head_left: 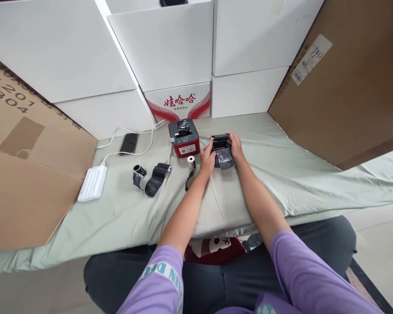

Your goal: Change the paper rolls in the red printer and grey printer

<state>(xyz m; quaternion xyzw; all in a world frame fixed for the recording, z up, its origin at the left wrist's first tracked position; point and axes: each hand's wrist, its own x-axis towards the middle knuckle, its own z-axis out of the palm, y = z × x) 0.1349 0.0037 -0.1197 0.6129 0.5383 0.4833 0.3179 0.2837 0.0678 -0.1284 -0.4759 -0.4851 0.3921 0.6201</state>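
Note:
My left hand [208, 158] and my right hand [236, 147] hold a black printer ribbon frame [220, 142] between them, one on each side. A crinkled strip of shiny black film [224, 158] hangs from it toward me. The fingers of both hands are closed around its edges. Left of it stands a red and dark grey label printer [186, 138], with black film showing in its top. Just beside my left hand is a small white-ended roll [191, 162], its dark strip trailing toward my left forearm. Used black ribbon [155, 181] lies further left, partly unwound beside a small black roll [138, 170].
A dark phone [129, 143] and a white power strip [93, 183] with a white cable lie at the left. White boxes [173, 48] stand along the back. Large brown cardboard panels [347, 87] stand at both sides of the cloth-covered surface [294, 174].

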